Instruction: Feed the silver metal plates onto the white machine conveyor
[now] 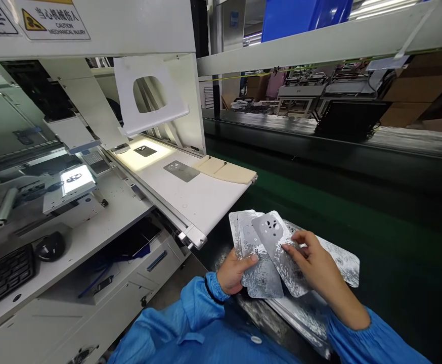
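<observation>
My left hand (233,272) grips a fanned stack of thin silvery metal plates (259,273) from below, thumb on top. My right hand (312,265) pinches the top plate (277,242), which has small cut-out holes near its upper end, fingers pressed on its surface. More plates spread out to the right under my right hand (344,263). Both sleeves are blue. The stack is held low, just right of a white machine outfeed tray (198,202).
On the white tray lie a grey plate (181,171) and a dark plate (145,150) under a lit area. A green conveyor belt (338,202) runs to the right. A keyboard (4,275) and mouse (50,246) sit on the left shelf.
</observation>
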Demonstrator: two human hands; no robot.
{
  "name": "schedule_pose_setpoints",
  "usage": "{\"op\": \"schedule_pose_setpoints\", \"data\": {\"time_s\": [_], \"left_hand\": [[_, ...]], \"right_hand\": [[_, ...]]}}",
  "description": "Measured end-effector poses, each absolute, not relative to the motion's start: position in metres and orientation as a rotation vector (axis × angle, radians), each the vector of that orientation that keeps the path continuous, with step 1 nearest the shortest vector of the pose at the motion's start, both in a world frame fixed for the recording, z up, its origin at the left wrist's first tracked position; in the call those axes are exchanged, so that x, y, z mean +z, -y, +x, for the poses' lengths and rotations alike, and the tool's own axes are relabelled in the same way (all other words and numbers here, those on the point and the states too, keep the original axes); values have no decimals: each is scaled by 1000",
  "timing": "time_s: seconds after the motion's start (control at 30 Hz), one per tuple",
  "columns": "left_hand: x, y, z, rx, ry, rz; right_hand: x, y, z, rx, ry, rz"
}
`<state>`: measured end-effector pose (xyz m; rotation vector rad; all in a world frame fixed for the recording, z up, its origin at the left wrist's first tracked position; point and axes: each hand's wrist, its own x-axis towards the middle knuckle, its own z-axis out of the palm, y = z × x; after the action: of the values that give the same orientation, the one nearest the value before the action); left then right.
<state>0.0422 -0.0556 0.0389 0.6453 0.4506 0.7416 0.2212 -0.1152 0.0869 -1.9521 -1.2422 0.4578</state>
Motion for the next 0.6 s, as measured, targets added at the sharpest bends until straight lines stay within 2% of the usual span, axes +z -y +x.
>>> {"op": "schedule_pose_setpoints", "data": {"time_s": [0.1,0.33,0.6], "left_hand": [[41,55,43,765,-457,669],[45,55,43,799,-491,733],[46,55,42,854,-515,816]], "right_hand": [[91,121,215,365,1426,-2003],[86,133,210,428,1722,-1950],[87,132,210,493,1665,-1967]]}}
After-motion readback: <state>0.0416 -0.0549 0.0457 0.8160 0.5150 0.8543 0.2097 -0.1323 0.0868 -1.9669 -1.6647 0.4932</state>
